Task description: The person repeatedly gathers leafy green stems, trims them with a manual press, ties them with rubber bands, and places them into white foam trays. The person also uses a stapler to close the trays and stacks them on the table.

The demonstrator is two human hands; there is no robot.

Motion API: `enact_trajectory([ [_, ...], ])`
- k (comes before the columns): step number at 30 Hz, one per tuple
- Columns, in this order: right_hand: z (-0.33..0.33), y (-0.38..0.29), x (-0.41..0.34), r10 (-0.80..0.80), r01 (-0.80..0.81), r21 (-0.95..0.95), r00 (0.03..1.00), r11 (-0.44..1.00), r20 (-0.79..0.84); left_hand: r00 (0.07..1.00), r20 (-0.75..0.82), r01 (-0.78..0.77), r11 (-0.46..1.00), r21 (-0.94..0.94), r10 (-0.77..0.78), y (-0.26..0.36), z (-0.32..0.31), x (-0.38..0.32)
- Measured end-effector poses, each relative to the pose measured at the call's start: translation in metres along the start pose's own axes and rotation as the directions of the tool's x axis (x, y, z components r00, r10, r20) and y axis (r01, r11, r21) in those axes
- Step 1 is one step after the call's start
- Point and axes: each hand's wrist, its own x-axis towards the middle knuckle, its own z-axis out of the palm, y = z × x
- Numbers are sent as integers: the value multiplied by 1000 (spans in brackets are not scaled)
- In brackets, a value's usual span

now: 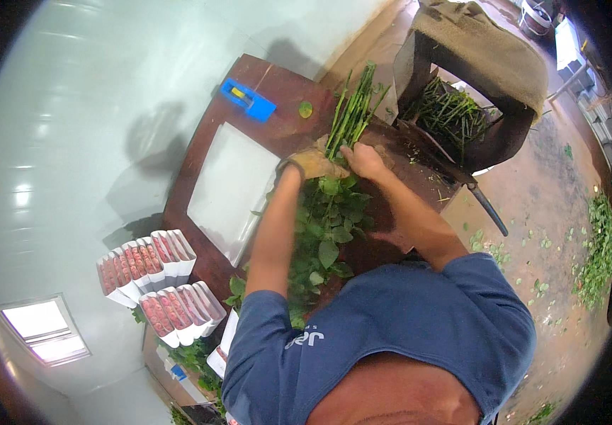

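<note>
Leafy green stems form a bunch (349,119), cut ends towards the top of the view and dense leaves (332,223) below my hands. My left hand (316,160), in a worn tan work glove, wraps around the bunch where leaves meet bare stems. Bare and close beside it, my right hand (365,160) grips the stems from the other side. The lower end of the bunch runs down against my body, where my left arm and shirt partly hide it. Beneath lies a dark red tabletop (263,79).
On the table are a blue tape dispenser (248,100) and white sheets (231,186). A metal cutter with a long handle (487,210) adjoins a burlap-covered bin (476,58) holding cut stems (457,109). White-wrapped pink flower bunches (178,313) stand left; leaves (595,255) litter the floor.
</note>
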Motion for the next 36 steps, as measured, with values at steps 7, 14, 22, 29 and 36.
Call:
enact_trajectory([
  [7,-15,-12,-1,-98,111,-290,993,951,60,994,-32,102,990,93,-100,12,19,15],
  [14,-25,2,7,-123,137,-167,988,976,95,841,-435,313,945,-96,-323,30,57,18],
  [22,-1,26,9,-106,119,178,991,977,-80,857,-415,298,951,-86,-306,31,60,23],
  [29,-24,17,18,-133,134,44,991,990,-26,885,-423,212,977,-7,-195,28,61,20],
  [36,-10,27,-15,-155,179,313,983,933,-102,896,-235,366,927,-86,-376,55,34,14],
])
